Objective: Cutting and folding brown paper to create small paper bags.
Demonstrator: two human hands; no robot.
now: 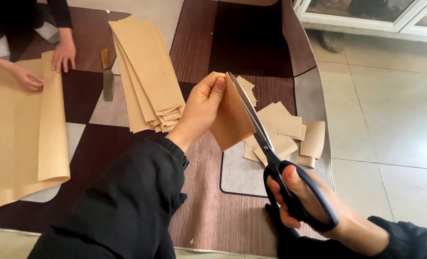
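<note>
My left hand [201, 108] pinches a piece of brown paper [231, 120] and holds it upright above the rug. My right hand [302, 199] grips black-handled scissors [271, 153], thumb and fingers through the loops. The blades point up and away and lie against the right edge of the held piece. Both of my sleeves are black.
A pile of small cut brown pieces [290, 132] lies on the rug beyond the scissors. A stack of long brown strips [149, 76] sits further left, with a knife [107, 76] beside it. Another person's hands [46, 62] press a large brown sheet [17, 129] at far left. Tiled floor [391, 110] lies right.
</note>
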